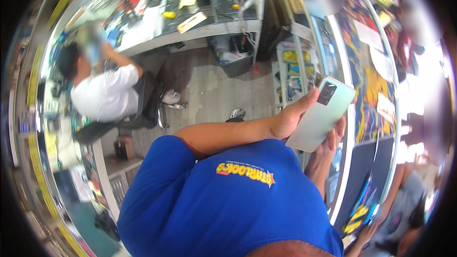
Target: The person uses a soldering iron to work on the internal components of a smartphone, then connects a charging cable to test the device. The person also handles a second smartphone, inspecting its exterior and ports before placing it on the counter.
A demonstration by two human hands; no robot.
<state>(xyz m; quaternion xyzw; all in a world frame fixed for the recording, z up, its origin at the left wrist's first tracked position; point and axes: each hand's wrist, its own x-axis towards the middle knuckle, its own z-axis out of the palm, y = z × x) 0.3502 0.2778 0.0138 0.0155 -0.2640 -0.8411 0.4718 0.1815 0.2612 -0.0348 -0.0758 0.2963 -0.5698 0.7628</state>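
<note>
A pale green smartphone [320,119] is tilted in front of me, off to the right, with its back and dark camera block showing. My left hand [291,116] reaches across my body and is closed on its left long edge, the thumb lying along the side near the camera block. At the opposite edge and lower end, fingers of my right hand [334,135] curl round the phone too. Part of that hand is hidden behind it. The phone's screen faces away from view.
A glass display counter [340,33] runs along my right, with a black mat [369,176] and people beyond it. At left, a person in a white shirt [107,93] sits on a black chair at a cluttered workbench [223,24]. A dark bin [233,62] stands beneath the bench.
</note>
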